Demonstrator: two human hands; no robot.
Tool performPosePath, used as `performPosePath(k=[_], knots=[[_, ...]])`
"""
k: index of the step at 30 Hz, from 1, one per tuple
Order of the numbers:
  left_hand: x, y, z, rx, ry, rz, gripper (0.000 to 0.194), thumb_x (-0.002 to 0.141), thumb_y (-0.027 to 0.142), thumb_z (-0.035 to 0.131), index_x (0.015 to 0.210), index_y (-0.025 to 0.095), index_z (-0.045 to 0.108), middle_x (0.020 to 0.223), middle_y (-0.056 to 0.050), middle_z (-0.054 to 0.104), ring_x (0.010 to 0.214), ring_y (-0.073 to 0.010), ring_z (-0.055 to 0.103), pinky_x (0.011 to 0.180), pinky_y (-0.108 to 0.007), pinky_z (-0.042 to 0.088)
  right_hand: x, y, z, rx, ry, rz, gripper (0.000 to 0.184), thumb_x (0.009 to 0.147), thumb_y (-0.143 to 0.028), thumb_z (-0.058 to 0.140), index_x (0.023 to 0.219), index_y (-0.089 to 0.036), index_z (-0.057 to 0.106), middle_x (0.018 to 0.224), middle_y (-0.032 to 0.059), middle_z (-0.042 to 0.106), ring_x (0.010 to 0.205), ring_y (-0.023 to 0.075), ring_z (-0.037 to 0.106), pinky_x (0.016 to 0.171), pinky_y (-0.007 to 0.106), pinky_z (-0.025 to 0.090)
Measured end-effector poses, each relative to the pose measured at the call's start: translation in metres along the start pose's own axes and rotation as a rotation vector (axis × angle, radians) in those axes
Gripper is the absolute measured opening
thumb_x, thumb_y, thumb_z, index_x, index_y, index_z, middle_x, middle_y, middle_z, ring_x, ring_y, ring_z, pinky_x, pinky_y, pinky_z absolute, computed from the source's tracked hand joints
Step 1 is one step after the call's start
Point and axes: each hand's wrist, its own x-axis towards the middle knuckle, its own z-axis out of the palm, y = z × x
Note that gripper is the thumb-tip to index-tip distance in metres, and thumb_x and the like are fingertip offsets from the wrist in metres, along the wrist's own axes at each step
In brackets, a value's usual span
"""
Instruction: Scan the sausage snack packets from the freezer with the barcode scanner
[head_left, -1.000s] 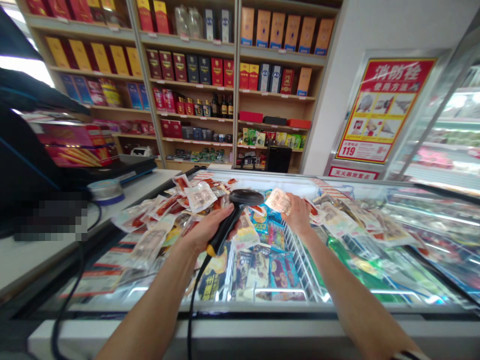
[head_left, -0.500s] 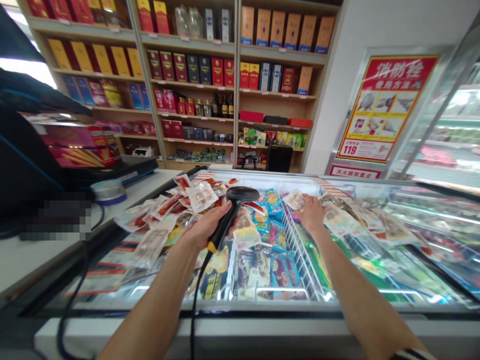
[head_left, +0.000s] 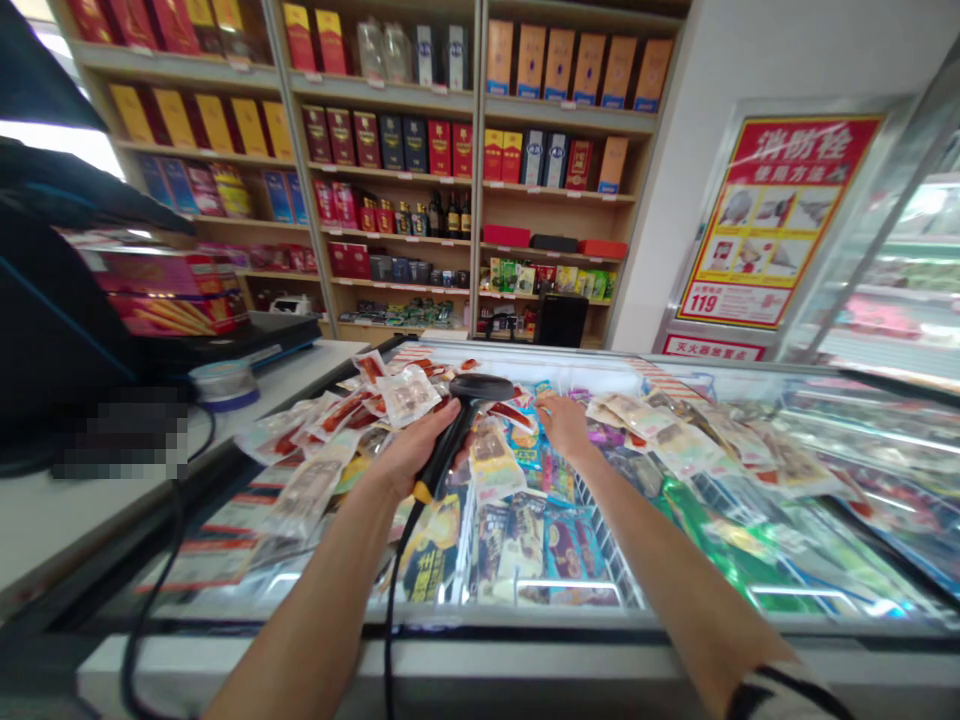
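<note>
My left hand [head_left: 411,448] is wrapped round the handle of a black barcode scanner [head_left: 454,440] with a yellow base. The scanner's cord hangs down over the freezer's front edge. To the right of its head, my right hand [head_left: 564,424] hovers over the freezer with slightly bent fingers and no packet visible in it. A clear packet with a pale label [head_left: 495,460] lies just beside the scanner. Left of my left hand is a pile of vacuum-packed sausages [head_left: 345,412]. Another pile of clear food packets [head_left: 682,440] lies to the right of my right hand.
Under the piles, the glass-topped chest freezer [head_left: 420,630] holds ice cream wrappers [head_left: 517,545] and a white wire divider. On the left counter [head_left: 45,530] stand a roll of tape [head_left: 225,385] and snack boxes [head_left: 169,290]. Shelves of boxed bottles [head_left: 382,140] rise behind.
My right hand has moved left, away from a clear packet that now lies on the right pile. The left hand keeps the scanner in nearly the same place.
</note>
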Motion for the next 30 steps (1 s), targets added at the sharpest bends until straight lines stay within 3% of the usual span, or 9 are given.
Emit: performPosePath(k=[5,9,13,20,24,30], knots=[[0.001,-0.003,0.000,0.001,-0.008,-0.008,0.036,0.070,0.046,0.049,0.081,0.012,0.053,0.057,-0.002,0.056,0.043,-0.0091,0.049,0.038,-0.019,0.036,0.015,-0.034,0.023,-0.005,-0.109,0.015,0.032,0.078,-0.043,0.037,0.097,-0.027,0.057,0.097,0.0035,0.058,0.094,0.0208,0.049,0.075,0.034,0.036],[0.001,-0.002,0.002,0.004,-0.035,-0.017,0.036,0.070,0.046,0.048,0.081,0.012,0.054,0.060,-0.003,0.057,0.043,-0.0086,0.049,0.038,-0.019,0.036,0.013,-0.034,0.027,-0.042,-0.181,0.069,0.045,0.074,-0.055,0.036,0.093,-0.021,0.058,0.099,0.0093,0.055,0.098,0.0251,0.046,0.074,0.038,0.037],[0.001,-0.003,0.003,0.003,-0.060,-0.009,0.035,0.071,0.046,0.048,0.080,0.012,0.054,0.058,-0.002,0.055,0.044,-0.0087,0.048,0.039,-0.019,0.036,0.002,-0.027,0.020,-0.063,-0.177,0.068,0.044,0.075,-0.052,0.038,0.092,-0.016,0.055,0.096,0.0121,0.057,0.094,0.0245,0.049,0.073,0.036,0.038],[0.000,-0.005,0.007,0.028,-0.116,0.000,0.035,0.072,0.045,0.047,0.079,0.011,0.055,0.055,-0.001,0.051,0.044,-0.0085,0.047,0.039,-0.019,0.035,-0.025,0.007,0.011,-0.094,-0.003,0.102,0.029,0.081,-0.026,0.036,0.106,-0.014,0.043,0.085,0.0090,0.060,0.081,0.0198,0.055,0.072,0.030,0.035],[-0.001,-0.005,0.008,0.035,-0.130,-0.007,0.035,0.073,0.044,0.046,0.081,0.011,0.055,0.054,-0.001,0.051,0.045,-0.0090,0.047,0.039,-0.019,0.035,-0.032,0.026,0.008,-0.019,0.103,0.140,0.032,0.082,-0.029,0.034,0.108,-0.012,0.042,0.088,0.0094,0.060,0.082,0.0193,0.055,0.072,0.028,0.035],[-0.001,-0.006,0.007,0.050,-0.128,-0.029,0.036,0.073,0.045,0.045,0.083,0.012,0.054,0.055,-0.001,0.052,0.044,-0.0081,0.047,0.039,-0.018,0.034,-0.029,0.033,0.007,0.091,0.179,0.148,0.034,0.082,-0.035,0.037,0.104,-0.011,0.045,0.085,0.0100,0.061,0.081,0.0193,0.056,0.070,0.026,0.036]])
